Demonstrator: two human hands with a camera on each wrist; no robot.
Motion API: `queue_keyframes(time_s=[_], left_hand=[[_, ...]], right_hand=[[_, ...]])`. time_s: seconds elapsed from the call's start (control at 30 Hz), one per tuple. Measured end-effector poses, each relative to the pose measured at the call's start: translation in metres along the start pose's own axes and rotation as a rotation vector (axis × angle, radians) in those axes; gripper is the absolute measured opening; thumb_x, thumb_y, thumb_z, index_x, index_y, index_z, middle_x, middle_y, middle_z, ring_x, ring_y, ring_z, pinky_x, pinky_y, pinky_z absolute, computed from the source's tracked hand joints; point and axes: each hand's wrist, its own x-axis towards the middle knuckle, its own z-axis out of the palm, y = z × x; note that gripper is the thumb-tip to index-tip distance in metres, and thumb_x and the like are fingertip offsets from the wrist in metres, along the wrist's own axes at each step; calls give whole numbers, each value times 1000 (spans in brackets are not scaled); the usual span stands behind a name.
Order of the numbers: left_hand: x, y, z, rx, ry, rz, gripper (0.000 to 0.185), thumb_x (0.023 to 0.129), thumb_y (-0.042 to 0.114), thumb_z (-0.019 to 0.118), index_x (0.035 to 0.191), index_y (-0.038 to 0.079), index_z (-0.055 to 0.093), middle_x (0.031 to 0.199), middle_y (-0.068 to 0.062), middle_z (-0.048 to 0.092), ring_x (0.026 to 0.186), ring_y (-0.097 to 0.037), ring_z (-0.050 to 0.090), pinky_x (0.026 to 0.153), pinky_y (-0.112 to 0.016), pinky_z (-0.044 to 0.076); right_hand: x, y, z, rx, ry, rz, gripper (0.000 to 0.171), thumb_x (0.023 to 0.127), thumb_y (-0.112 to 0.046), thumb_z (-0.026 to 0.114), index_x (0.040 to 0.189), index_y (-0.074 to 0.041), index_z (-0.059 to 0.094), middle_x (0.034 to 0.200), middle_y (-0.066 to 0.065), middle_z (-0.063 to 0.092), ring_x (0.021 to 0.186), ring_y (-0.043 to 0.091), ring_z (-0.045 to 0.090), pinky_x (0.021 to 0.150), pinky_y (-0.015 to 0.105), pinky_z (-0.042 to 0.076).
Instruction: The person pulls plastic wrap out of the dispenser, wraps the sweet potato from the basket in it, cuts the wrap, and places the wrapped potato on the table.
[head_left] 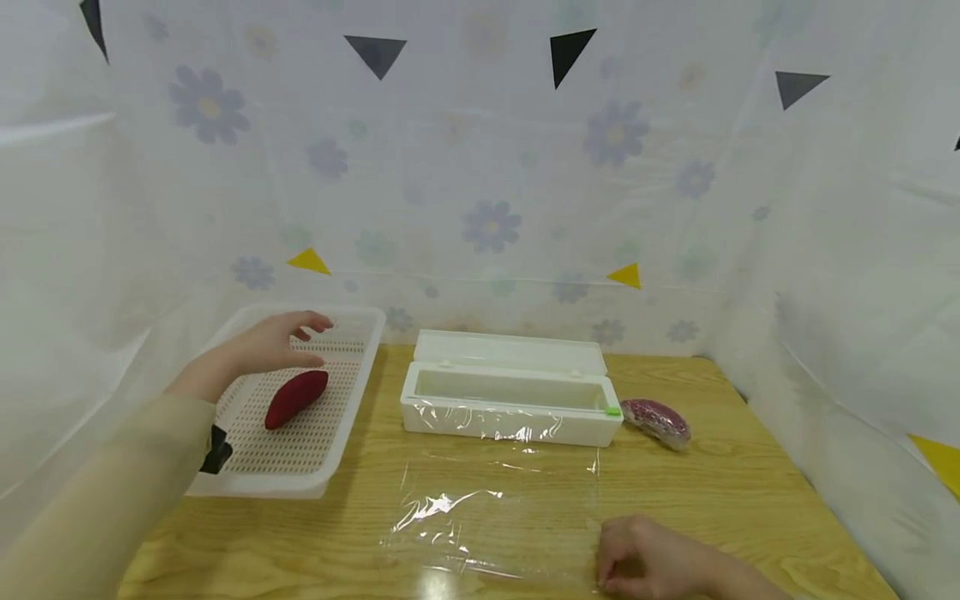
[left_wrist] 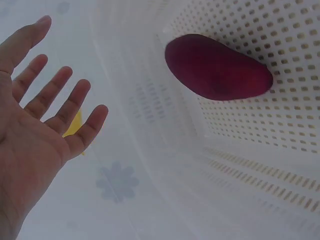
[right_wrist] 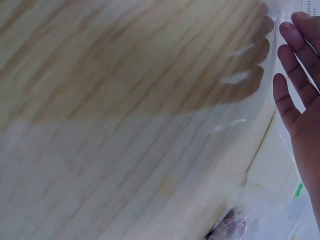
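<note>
In the head view my left hand (head_left: 273, 342) hovers over a white perforated basket (head_left: 348, 417), thumb and fingers spread apart. Just below its thumb lies a dark red sweet potato (head_left: 297, 399); the left wrist view shows the sweet potato (left_wrist: 215, 67) on the basket's grid, away from the bare palm. A sheet of clear cling film (head_left: 495, 517) stretches across the table from a white dispenser box (head_left: 510, 425). At the film's near right corner, my right hand (head_left: 652, 557) pinches its edge, fingers bent down close to the wood.
The dispenser's lid (head_left: 510, 350) stands raised at the back, and a green slider (head_left: 612, 411) sits on its right end. Right of the box lies a film-wrapped purplish sweet potato (head_left: 657, 422). White flowered sheeting (head_left: 491, 192) encloses the wooden table (head_left: 720, 475).
</note>
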Motion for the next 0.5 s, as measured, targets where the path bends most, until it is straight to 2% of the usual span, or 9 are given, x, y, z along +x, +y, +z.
queue_keyframes(time_s=[0.13, 0.27, 0.37, 0.5], left_hand=[[4, -22, 3, -2, -63, -44, 62, 83, 31, 72, 133, 5, 46, 129, -22, 50, 115, -46, 49, 89, -53, 45], [4, -40, 8, 13, -103, -36, 59, 81, 27, 74, 128, 2, 48, 122, -27, 52, 108, -49, 51, 84, -52, 47], [3, -48, 13, 31, -128, -36, 59, 79, 23, 75, 126, -1, 49, 119, -29, 52, 102, -48, 53, 81, -51, 49], [5, -55, 22, 11, -174, -72, 60, 77, 18, 76, 127, -1, 49, 120, -29, 51, 105, -49, 52, 85, -53, 47]], right_hand=[[2, -1, -1, 12, -4, -4, 11, 87, -14, 66, 93, -24, 64, 90, -12, 63, 84, -7, 54, 73, 10, 45], [3, -1, 0, 6, -2, -22, 10, 89, -15, 65, 94, -23, 65, 90, -12, 63, 84, -7, 54, 73, 10, 44], [4, -1, 1, -6, -9, -7, 9, 89, -16, 65, 93, -24, 65, 89, -12, 63, 84, -7, 54, 73, 9, 44], [3, 0, 2, -5, -21, 20, 8, 90, -17, 64, 92, -25, 64, 88, -13, 63, 83, -8, 53, 73, 8, 43]])
